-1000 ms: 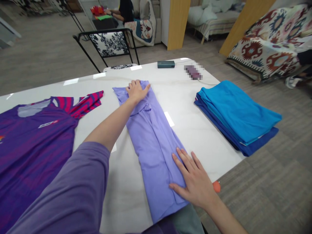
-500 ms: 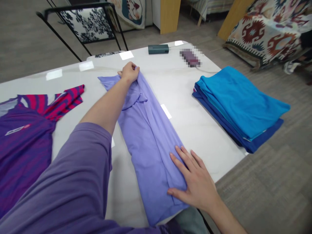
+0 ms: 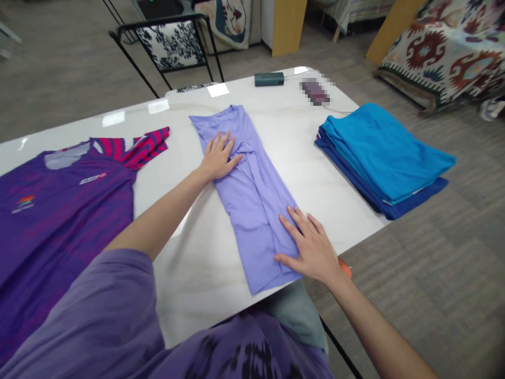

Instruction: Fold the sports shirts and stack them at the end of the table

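Observation:
A lavender shirt [image 3: 252, 189] lies folded into a long narrow strip down the middle of the white table [image 3: 315, 173]. My left hand [image 3: 219, 157] rests flat on its upper part, fingers spread, just below the collar end. Spread flat as well, my right hand [image 3: 310, 247] presses the shirt's near right corner by the table's front edge. Neither hand grips the cloth.
A purple jersey with red stripes [image 3: 59, 200] is spread out at the left. A stack of folded blue shirts [image 3: 384, 155] sits at the right. A dark green case [image 3: 269, 79] and a blurred object [image 3: 314, 90] lie at the far edge. A black-framed chair [image 3: 173, 42] stands beyond.
My left hand let go of the shirt's collar end, slid back toward me and now lies flat on the cloth. My right hand stayed on the near corner.

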Action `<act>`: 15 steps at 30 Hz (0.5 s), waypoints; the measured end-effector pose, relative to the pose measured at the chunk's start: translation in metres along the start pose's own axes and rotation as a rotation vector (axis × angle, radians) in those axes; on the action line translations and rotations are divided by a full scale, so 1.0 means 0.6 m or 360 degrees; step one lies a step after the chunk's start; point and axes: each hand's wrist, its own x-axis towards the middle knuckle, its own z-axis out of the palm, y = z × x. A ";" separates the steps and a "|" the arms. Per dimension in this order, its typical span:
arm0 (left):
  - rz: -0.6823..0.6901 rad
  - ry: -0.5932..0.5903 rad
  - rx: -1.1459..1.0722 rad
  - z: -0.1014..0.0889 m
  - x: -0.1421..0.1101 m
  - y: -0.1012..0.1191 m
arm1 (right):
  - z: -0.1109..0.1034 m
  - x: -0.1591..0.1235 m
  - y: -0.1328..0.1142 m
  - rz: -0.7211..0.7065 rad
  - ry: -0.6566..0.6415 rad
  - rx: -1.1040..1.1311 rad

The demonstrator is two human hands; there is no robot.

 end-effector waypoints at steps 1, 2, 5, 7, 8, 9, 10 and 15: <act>-0.0003 0.0080 -0.0029 -0.012 -0.033 0.016 | 0.000 -0.004 -0.003 -0.0011 0.0008 -0.0004; 0.0018 0.0140 -0.0069 -0.024 -0.072 0.036 | -0.001 -0.009 -0.006 -0.0025 0.0017 -0.0002; 0.0245 0.0087 -0.0237 -0.044 -0.235 0.119 | -0.012 -0.033 -0.006 -0.0106 0.0082 0.0059; 0.0395 -0.0070 -0.0303 -0.039 -0.360 0.178 | -0.028 -0.058 0.002 -0.0203 0.0117 0.0105; 0.0432 -0.0146 -0.0292 -0.032 -0.419 0.204 | -0.037 -0.072 0.007 -0.0260 0.0112 0.0106; 0.0452 -0.0196 -0.0271 -0.023 -0.472 0.226 | -0.046 -0.087 0.013 -0.0321 0.0083 0.0089; 0.0452 -0.0218 -0.0234 -0.013 -0.517 0.243 | -0.054 -0.102 0.019 -0.0386 0.0037 0.0057; 0.0341 -0.0118 -0.0049 0.016 -0.641 0.278 | -0.059 -0.163 0.030 -0.0598 -0.0158 -0.0151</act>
